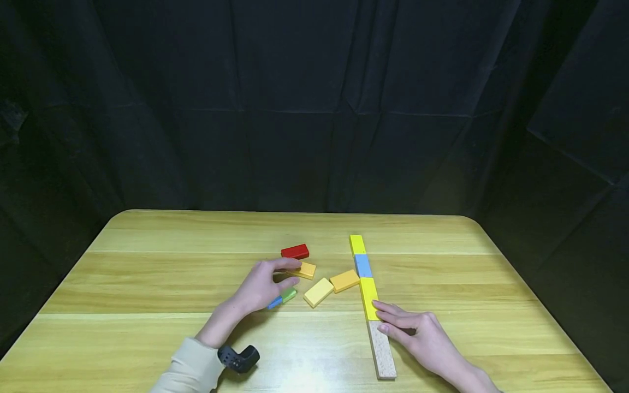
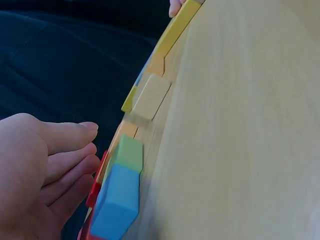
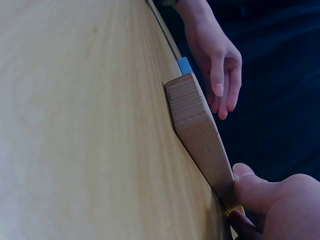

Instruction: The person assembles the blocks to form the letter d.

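A line of blocks runs away from me on the table: a speckled wooden block (image 1: 381, 352) nearest, then a long yellow block (image 1: 368, 297), a blue block (image 1: 363, 266) and a yellow block (image 1: 357, 244). My right hand (image 1: 417, 333) rests on the line; its thumb touches the wooden block, its fingers the long yellow one. Loosely bent and holding nothing, my left hand (image 1: 262, 286) hovers over the loose pieces. Under it lie a green block (image 2: 129, 152) and a blue one (image 2: 117, 200). Its fingertips overlap an orange block (image 1: 307, 271) in the head view.
Behind the left fingers sits a red block (image 1: 295, 251). A pale yellow block (image 1: 318, 292) lies between the hands, with another orange block (image 1: 345, 281) beside it reaching toward the line. A dark curtain (image 1: 295, 109) hangs behind the wooden table (image 1: 147, 234).
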`<act>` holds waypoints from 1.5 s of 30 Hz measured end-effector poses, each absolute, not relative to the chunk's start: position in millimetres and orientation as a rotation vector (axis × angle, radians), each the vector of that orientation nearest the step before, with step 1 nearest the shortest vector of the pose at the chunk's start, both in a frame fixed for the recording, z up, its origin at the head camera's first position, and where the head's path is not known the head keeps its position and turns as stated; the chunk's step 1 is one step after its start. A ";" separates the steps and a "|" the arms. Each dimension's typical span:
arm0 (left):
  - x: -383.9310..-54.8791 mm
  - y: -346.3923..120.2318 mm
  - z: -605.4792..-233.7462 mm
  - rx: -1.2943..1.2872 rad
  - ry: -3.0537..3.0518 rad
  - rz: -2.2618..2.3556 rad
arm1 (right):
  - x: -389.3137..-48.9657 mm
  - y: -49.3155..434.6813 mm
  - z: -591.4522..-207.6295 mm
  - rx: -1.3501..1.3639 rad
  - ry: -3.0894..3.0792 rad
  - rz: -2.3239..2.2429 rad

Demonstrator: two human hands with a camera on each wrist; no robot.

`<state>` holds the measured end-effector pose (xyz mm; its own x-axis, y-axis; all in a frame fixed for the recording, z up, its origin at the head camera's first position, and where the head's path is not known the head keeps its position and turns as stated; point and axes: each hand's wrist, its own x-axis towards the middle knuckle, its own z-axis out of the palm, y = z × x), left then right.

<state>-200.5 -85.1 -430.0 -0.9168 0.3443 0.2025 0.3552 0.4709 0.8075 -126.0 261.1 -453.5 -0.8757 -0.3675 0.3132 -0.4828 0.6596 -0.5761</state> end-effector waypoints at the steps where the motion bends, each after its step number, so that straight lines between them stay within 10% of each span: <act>1: -201.5 -86.6 -430.2 -0.619 -2.684 -1.468 | -126.0 261.1 -453.5 0.700 -2.703 1.014; 45: -242.4 -78.6 -439.6 -0.218 -2.652 -1.423 | -127.8 261.3 -455.2 0.704 -2.694 0.997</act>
<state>-242.4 -78.6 -439.6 -0.9819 0.0680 0.1767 0.1848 0.5463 0.8169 -127.8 261.3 -455.2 -0.8709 -0.3682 0.3255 -0.4913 0.6624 -0.5655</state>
